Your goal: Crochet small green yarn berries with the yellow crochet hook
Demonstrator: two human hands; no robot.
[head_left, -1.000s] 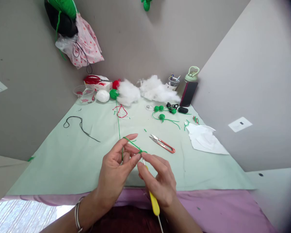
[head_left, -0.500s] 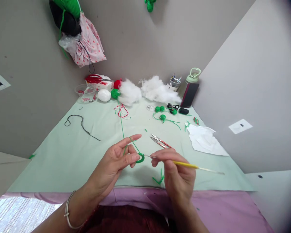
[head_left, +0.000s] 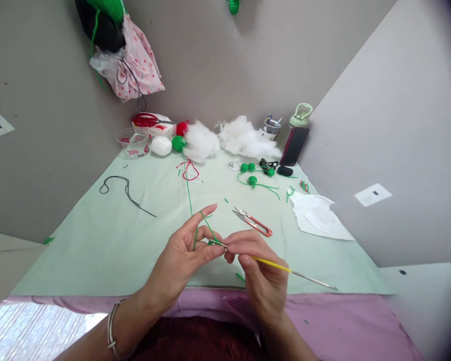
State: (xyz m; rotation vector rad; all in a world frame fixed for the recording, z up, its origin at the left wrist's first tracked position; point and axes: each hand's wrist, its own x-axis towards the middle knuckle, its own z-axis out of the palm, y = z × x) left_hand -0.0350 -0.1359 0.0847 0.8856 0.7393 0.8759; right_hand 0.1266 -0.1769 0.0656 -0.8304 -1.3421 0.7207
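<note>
Between thumb and fingers, my left hand (head_left: 186, 250) pinches a small green crochet piece (head_left: 211, 242), mostly hidden by the fingers. Green yarn (head_left: 189, 193) runs from the green yarn ball (head_left: 179, 144) over my raised left index finger and down to the piece. My right hand (head_left: 261, 265) is closed on a yellow-handled crochet hook (head_left: 272, 263), whose front tip lies at the green piece. The fingertips of both hands are close together. Red-handled thread snips (head_left: 253, 221) lie just beyond my right hand.
White stuffing (head_left: 244, 138), a white yarn ball (head_left: 161, 146) and a green bottle (head_left: 298, 120) with a dark phone (head_left: 294, 146) stand along the back. Small green crochet balls (head_left: 252, 181) lie right of centre, white cloth (head_left: 317, 213) at right, black cord (head_left: 128, 190) at left.
My right hand has moved left and closer to my left hand, bringing the hook down into the green piece. The green ring is now mostly covered, and the snips' handles show.
</note>
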